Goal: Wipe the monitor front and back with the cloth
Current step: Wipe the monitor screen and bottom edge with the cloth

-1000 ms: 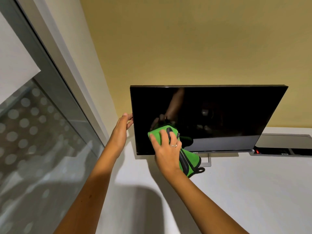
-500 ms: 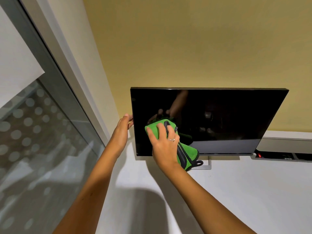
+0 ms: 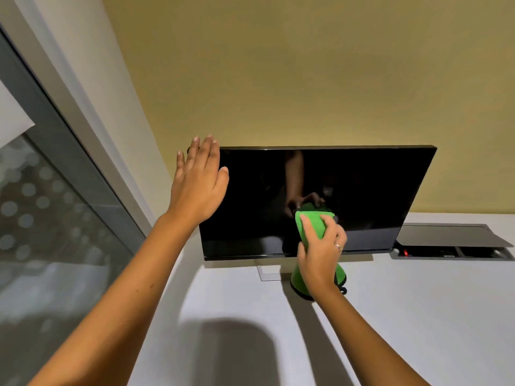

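Pressing the green cloth (image 3: 313,222) against the lower middle of the dark screen, the right hand (image 3: 320,254) has its fingers spread over the cloth's upper fold and curled round its edges, while the loose end hangs below the wrist toward the white desk (image 3: 418,316). The monitor (image 3: 362,190) stands directly ahead of that hand, its long axis running left to right, so most unwiped glass lies to either side of the cloth and above it. The left hand (image 3: 198,185) is flat, fingers straight and together, raised just beside the monitor's upper left corner; whether it touches the edge I cannot tell. It is the nearer hand for steadying the panel. Judging by this, the front is in hand and the back, beyond the screen, is not yet reached. To the right hand's right sits a grey cable tray (image 3: 451,247).
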